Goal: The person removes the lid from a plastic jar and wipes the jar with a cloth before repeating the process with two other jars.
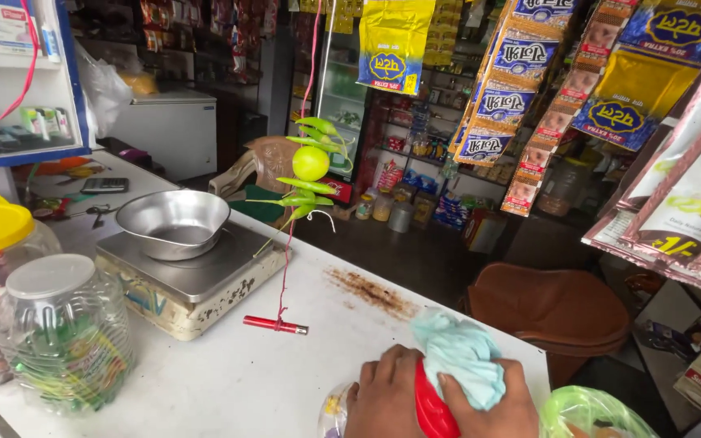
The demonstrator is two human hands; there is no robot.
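At the bottom edge of the view my left hand (384, 395) grips a clear plastic jar (333, 414) just below its red lid (430, 405). My right hand (492, 403) presses a crumpled light-blue cloth (460, 353) against that lid. The jar lies tilted on the white counter (237, 373), and most of its body is cut off by the frame.
A steel bowl (174, 221) sits on a worn weighing scale (196, 280). Two lidded plastic jars (58, 328) stand at the left. A red pen (275, 325) hangs on a red string below a lemon and green chillies (310, 166). Snack packets hang at the right; a green bag (594, 414) lies near my right hand.
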